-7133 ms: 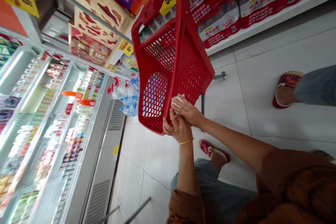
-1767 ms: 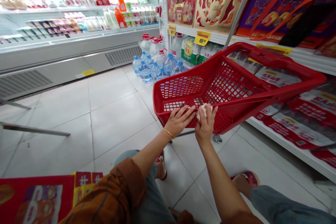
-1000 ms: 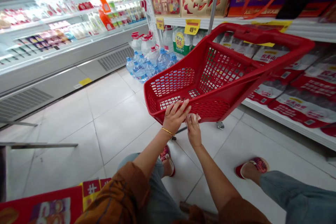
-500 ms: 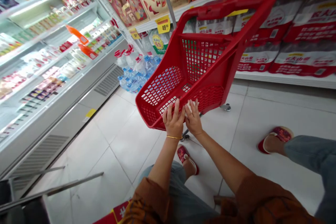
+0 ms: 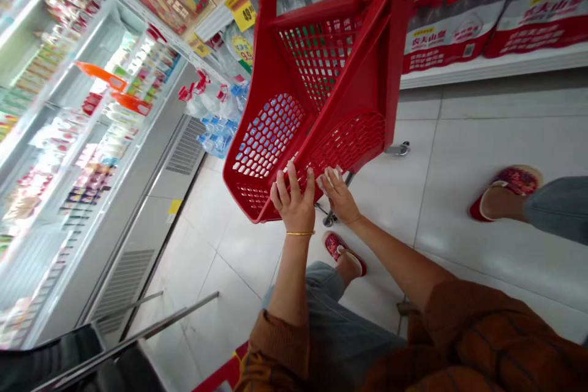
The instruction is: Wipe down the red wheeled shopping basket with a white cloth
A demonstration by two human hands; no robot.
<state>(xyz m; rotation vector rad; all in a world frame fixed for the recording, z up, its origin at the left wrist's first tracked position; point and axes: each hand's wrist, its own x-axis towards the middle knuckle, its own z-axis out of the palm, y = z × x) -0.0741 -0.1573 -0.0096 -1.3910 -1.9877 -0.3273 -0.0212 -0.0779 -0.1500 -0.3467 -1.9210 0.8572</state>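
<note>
Count: 1 red perforated plastic shopping cart [image 5: 321,124]; 2 metal-mounted casters [image 5: 404,148] visible on it. 2 bare hands: left hand [image 5: 296,199], right hand [image 5: 340,197]. 1 crumpled white cloth [image 5: 339,169], mostly covered. 1 thin gold-coloured bangle [image 5: 300,233]. 2 red patterned slip-on shoes [image 5: 515,184]. 1 white refrigerated display case [image 5: 156,180]; on its base, 2 slotted grey vents [image 5: 184,146] visible. 2 bright orange flat pieces [image 5: 131,103]. 2 thin straight metal bars [image 5: 202,303]. Red-capped clear plastic jugs [image 5: 226,107]: at least 3. Blue-tinted clear plastic bottles [image 5: 215,135]: several, overlapping, exact number unclear. Red-and-white shrink-wrapped bottle packs [image 5: 448,40]: several, some cut off.
</note>
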